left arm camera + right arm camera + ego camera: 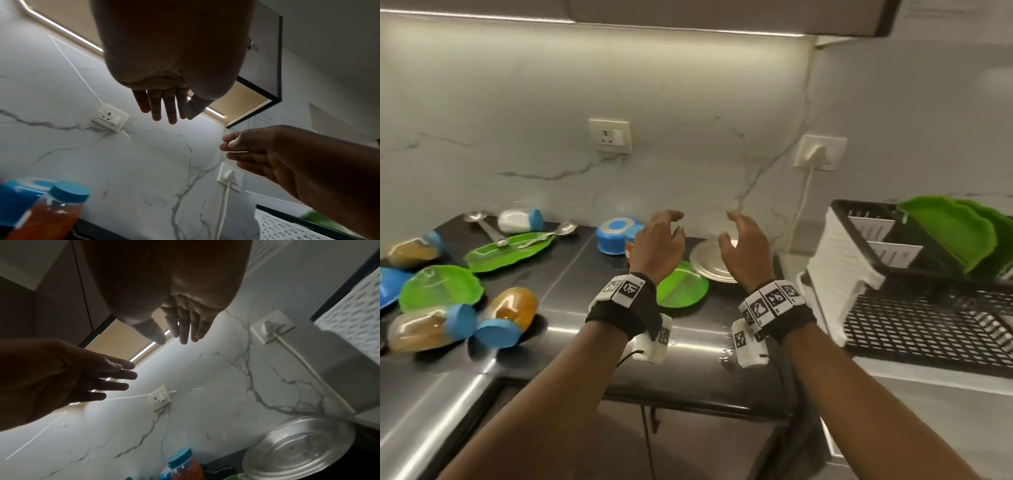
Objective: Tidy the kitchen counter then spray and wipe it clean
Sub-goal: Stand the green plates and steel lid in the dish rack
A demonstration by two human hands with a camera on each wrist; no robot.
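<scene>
Nearest the head camera we found the two forearms, each banded at the wrist with a black strap and coded white blocks. Beyond them the left hand (657,246) and right hand (744,250) hung above the counter (571,274), palms turned toward each other, fingers loosely bent and holding nothing; both wrist views confirmed empty hands with fingers extended. We judged this a reaching posture at the start of tidying, not a grip.

We took the steel plate (710,265) as landmark. It lay directly beneath the right hand, its near-left edge overlapping the green divided plate (683,286), which the left wrist partly covered. Left of the steel plate stood the blue-lidded tub (616,236), with an orange-filled jar (49,216) beside it, largely masked in the head view. Further left lay toppled spice jars (508,311), green leaf-shaped plates (441,287) and spoons (486,228), apparently scattered and awaiting collection. Right of the steel plate stood the dish rack (893,284), already carrying green plates on edge, the probable destination for the dishes.

We saw no spray bottle or cloth in any view. The far-left items were blurred and cut by the frame, and we could not tell whether the steel plate was one piece or a stack.
</scene>
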